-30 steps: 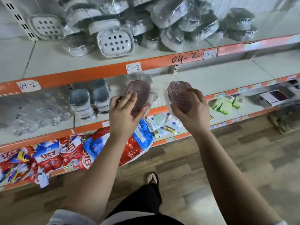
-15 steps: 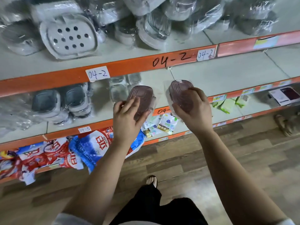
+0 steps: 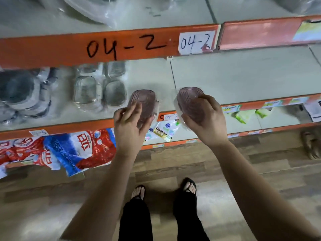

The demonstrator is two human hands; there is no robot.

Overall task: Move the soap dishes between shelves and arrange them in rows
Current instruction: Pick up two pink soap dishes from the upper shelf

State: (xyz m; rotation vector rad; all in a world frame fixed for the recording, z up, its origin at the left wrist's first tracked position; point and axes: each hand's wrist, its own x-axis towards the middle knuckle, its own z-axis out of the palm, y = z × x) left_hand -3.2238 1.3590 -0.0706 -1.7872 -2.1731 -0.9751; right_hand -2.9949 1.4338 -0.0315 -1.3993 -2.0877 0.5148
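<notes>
My left hand (image 3: 129, 126) grips a pink translucent soap dish (image 3: 145, 101) wrapped in clear plastic. My right hand (image 3: 206, 122) grips a second pink wrapped soap dish (image 3: 188, 100). Both dishes hover over the front edge of the middle shelf (image 3: 234, 80). To their left on that shelf, clear wrapped soap dishes (image 3: 99, 87) stand in two short rows, with darker grey ones (image 3: 19, 91) further left. More wrapped dishes (image 3: 97, 9) lie on the upper shelf, mostly cut off.
Orange shelf rails carry "04-2" labels (image 3: 196, 42). The lower shelf holds red and blue bags (image 3: 73, 150), small packets (image 3: 165, 129) and green items (image 3: 245, 115). My feet in black sandals (image 3: 188, 186) stand on the wooden floor. A sandal (image 3: 311, 143) lies at the right.
The view has tilted down and come closer to the shelves. Both hands still hold their dishes and have sunk toward the middle shelf's front edge.
</notes>
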